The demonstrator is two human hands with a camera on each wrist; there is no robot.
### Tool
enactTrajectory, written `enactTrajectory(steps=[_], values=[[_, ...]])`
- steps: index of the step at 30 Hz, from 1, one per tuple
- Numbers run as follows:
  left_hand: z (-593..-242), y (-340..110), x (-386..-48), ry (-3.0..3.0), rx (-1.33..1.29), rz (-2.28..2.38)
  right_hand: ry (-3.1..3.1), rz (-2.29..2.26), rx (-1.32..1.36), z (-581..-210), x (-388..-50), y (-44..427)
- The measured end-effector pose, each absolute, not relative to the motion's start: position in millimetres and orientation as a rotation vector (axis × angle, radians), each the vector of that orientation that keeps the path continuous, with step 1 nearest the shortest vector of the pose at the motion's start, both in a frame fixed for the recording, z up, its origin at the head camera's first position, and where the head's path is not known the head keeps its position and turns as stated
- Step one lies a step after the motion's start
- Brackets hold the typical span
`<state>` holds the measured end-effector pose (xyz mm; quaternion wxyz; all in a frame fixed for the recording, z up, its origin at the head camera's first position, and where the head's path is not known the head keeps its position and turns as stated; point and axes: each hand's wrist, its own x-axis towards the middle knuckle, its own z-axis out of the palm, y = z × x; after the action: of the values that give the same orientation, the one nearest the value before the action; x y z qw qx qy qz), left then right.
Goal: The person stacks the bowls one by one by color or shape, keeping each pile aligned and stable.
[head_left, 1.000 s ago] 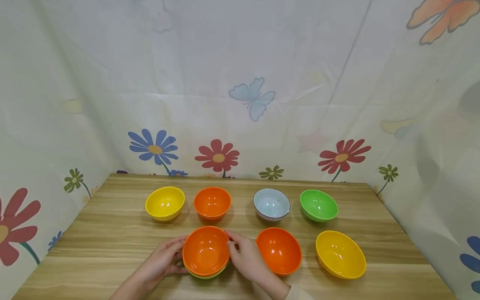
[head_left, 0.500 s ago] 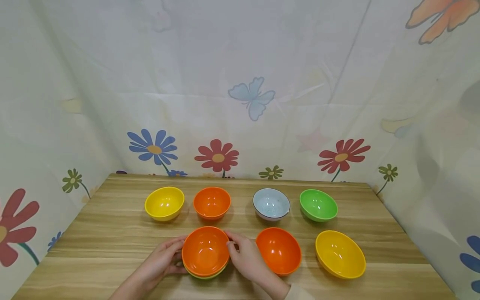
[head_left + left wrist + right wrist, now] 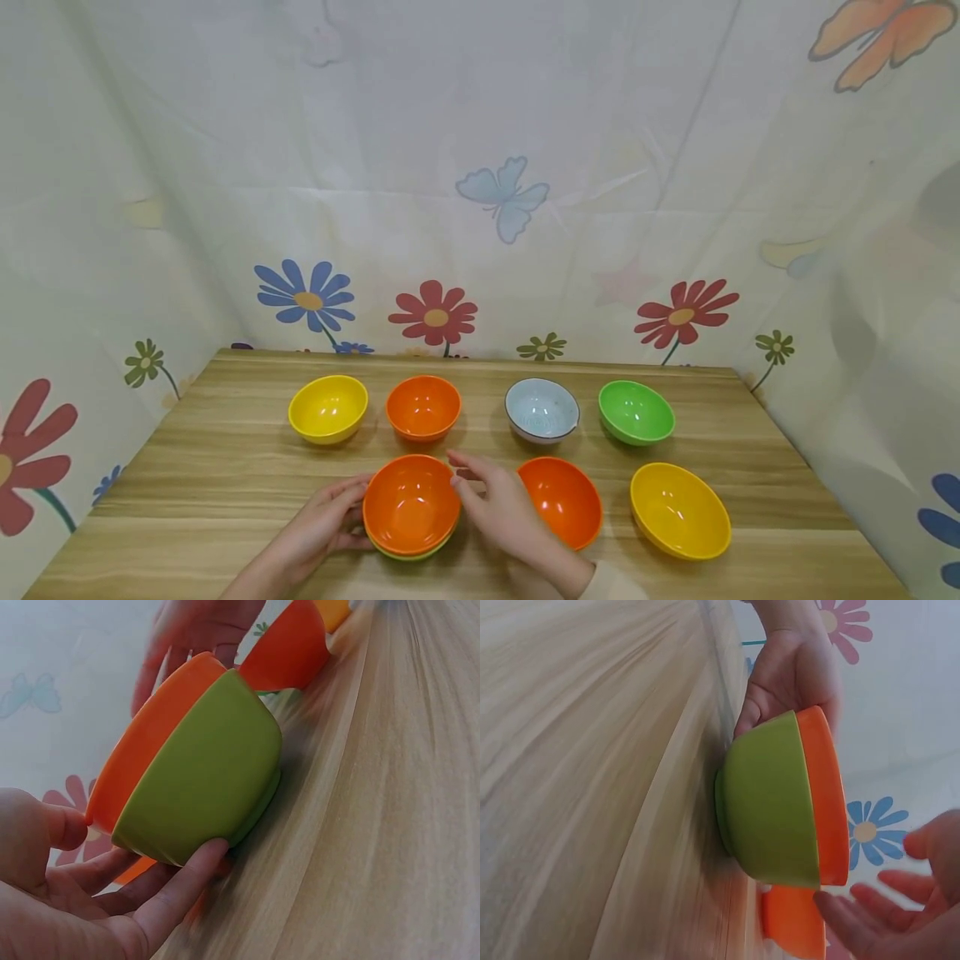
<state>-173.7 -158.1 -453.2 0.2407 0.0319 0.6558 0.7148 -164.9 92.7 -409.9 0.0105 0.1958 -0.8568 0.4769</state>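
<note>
An orange bowl (image 3: 412,505) is nested in an olive-green bowl (image 3: 202,765), and the pair stands on the table near its front. My left hand (image 3: 324,525) holds the stack from the left. The left wrist view shows its thumb at the orange rim and its fingers curled against the green side. To the right of the stack is my right hand (image 3: 501,510), its thumb and fingers spread apart. In the right wrist view, these fingers (image 3: 889,900) look slightly off the orange rim, though one fingertip comes close to it. Part of a red-orange bowl (image 3: 564,502) is hidden behind this hand.
Along the back of the wooden table (image 3: 225,467) stand a yellow bowl (image 3: 328,410), an orange bowl (image 3: 423,408), a pale blue bowl (image 3: 542,410) and a green bowl (image 3: 636,412). Another yellow bowl (image 3: 679,510) sits front right. A flower-printed cloth (image 3: 360,167) hangs behind.
My right hand has let go of the stacked bowls' rim and shifted slightly to the right, with its fingers spreading. The left hand and the bowls have stayed in place.
</note>
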Motion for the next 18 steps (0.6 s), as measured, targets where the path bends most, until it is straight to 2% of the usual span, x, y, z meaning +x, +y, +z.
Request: enactTrajectory(steps=[6, 11, 18], values=[[-454, -158, -174, 1.791, 0.088, 1.963, -2.618, 1.440, 0.824, -408, -163, 100], [-455, -158, -174, 1.779, 0.089, 1.967, -2.566, 1.179, 0.963, -407, -160, 108], [-456, -159, -175, 1.776, 0.086, 1.969, -2.533, 0.886, 1.020, -407, -161, 120]])
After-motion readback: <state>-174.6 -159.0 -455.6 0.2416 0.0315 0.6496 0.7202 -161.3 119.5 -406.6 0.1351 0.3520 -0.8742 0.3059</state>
